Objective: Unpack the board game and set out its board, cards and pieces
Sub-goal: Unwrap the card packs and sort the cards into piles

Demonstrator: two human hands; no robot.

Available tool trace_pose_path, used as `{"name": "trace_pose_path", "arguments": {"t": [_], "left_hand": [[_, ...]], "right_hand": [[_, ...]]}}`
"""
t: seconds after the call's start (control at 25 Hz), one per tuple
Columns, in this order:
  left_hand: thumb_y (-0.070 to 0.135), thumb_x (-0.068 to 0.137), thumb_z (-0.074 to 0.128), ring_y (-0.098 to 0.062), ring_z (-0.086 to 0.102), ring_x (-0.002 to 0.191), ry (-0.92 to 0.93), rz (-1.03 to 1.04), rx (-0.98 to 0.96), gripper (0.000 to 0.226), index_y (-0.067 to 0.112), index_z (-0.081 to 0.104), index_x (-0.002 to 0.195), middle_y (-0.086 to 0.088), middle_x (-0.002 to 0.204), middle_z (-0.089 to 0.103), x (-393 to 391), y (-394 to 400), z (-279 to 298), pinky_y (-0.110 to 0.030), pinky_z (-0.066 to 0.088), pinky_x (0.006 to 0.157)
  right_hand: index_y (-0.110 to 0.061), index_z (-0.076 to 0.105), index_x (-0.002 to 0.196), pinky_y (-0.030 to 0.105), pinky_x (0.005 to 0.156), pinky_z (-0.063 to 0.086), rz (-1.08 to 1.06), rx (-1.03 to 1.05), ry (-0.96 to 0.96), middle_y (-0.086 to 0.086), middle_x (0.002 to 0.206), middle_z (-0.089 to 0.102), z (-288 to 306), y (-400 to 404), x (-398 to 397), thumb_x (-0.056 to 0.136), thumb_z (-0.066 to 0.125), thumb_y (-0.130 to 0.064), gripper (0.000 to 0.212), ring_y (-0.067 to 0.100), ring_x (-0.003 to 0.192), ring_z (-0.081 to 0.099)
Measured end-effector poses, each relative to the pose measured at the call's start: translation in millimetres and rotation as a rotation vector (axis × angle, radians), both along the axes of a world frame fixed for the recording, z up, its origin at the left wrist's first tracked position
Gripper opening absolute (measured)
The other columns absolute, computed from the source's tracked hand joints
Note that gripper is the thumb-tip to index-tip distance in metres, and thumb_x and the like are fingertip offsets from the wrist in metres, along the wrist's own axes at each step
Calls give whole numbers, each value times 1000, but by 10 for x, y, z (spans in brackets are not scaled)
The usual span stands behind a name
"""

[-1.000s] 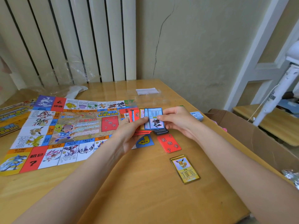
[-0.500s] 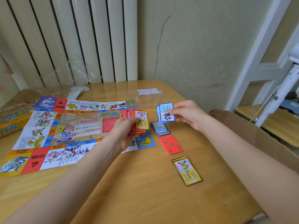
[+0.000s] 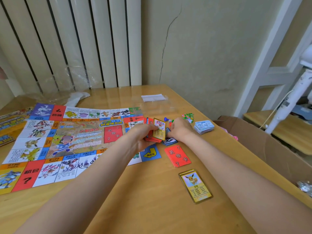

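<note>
The colourful paper game board lies flat on the left half of the wooden table. My left hand grips a fan of red and blue cards with a yellow card in front. My right hand sits just right of it, its fingers curled at a sliver of blue card, directly above a small pile of blue cards. A red card stack and a yellow card stack lie nearer to me. A blue pawn, a die and green pieces lie behind my hands.
A stack of paper money sits near the table's right edge. A clear plastic bag lies at the back and crumpled wrap at the back left. The game's box is at far left. An open cardboard box stands right of the table.
My right hand, which had lifted blue cards away to the right, has come back down to the left, over the blue pile and against the fan. The left hand keeps its fan.
</note>
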State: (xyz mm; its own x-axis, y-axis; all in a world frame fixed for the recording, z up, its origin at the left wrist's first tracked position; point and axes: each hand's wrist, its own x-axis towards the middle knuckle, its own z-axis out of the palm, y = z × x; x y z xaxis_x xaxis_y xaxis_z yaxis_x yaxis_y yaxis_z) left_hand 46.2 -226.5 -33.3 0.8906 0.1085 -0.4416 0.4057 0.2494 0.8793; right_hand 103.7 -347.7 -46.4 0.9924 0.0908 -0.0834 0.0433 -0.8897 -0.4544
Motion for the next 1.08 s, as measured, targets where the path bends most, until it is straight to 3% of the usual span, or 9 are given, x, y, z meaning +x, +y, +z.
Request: {"name": "trace_pose_path", "arguments": {"t": [0.12, 0.2, 0.32, 0.44, 0.52, 0.64, 0.76, 0.88, 1.08], "left_hand": [[3, 92, 52, -18, 60, 66, 1, -14, 18, 4, 4, 53, 96, -12, 81, 61, -12, 13, 10, -25, 53, 47], [2, 92, 53, -19, 61, 66, -26, 11, 21, 13, 3, 51, 105, -12, 80, 62, -31, 13, -7, -24, 53, 44], [3, 91, 54, -20, 61, 66, -97, 90, 5, 16, 4, 52, 107, -12, 80, 62, -87, 48, -36, -30, 54, 56], [6, 90, 58, -13, 65, 55, -158, 97, -47, 6, 8, 57, 95, -8, 75, 66, -205, 63, -35, -22, 55, 50], [7, 90, 57, -10, 66, 52, -184, 59, -85, 5, 9, 61, 93, -5, 68, 70, -293, 46, -15, -20, 55, 51], [1, 92, 48, -14, 70, 58, -203, 1, -254, 13, 3, 60, 93, -8, 69, 72, -393, 37, 34, -25, 57, 57], [-1, 92, 45, -14, 71, 62, -220, 0, -247, 15, 2, 58, 101, -9, 73, 73, -459, 125, 52, -26, 59, 57], [0, 92, 47, -14, 72, 66, -251, -2, -192, 21, 2, 56, 111, -11, 86, 73, -491, 164, 36, -25, 59, 58], [1, 89, 56, -10, 68, 55, -246, 40, -121, 12, 9, 61, 97, -6, 77, 70, -532, 25, 57, -22, 57, 53]], "right_hand": [[-8, 61, 84, 23, 60, 38, 24, -25, -61, 15, 100, 59, -21, 27, -1, 80, 66, -12, 8, 29, 91, 56], [-6, 65, 96, 26, 66, 39, 30, -36, -90, 12, 109, 63, -55, 5, -1, 80, 66, -13, 18, 29, 97, 58], [0, 68, 93, 30, 69, 44, 8, 132, -172, 15, 102, 67, 2, -23, -52, 85, 64, -20, 22, 30, 91, 61], [1, 67, 97, 26, 63, 50, 95, 685, 44, 17, 90, 67, 179, -66, -186, 89, 60, -28, 31, 19, 69, 59], [-4, 67, 87, 17, 54, 48, 175, 683, 116, 11, 76, 64, 255, -122, -275, 85, 67, -25, 21, 13, 59, 55], [-9, 63, 70, 15, 47, 45, 128, 656, 65, 5, 62, 60, 299, -198, -301, 81, 71, -14, 15, 10, 49, 51], [-8, 61, 71, 15, 46, 44, 39, 831, 66, 6, 69, 62, 371, -320, -324, 82, 69, -8, 13, 12, 51, 52], [-5, 62, 78, 14, 46, 44, 79, 938, 167, 7, 74, 64, 432, -400, -407, 84, 65, -4, 7, 13, 59, 56], [-7, 60, 80, 15, 47, 47, 167, 875, 225, 7, 77, 65, 419, -337, -550, 83, 67, -6, 7, 8, 55, 59]]}}
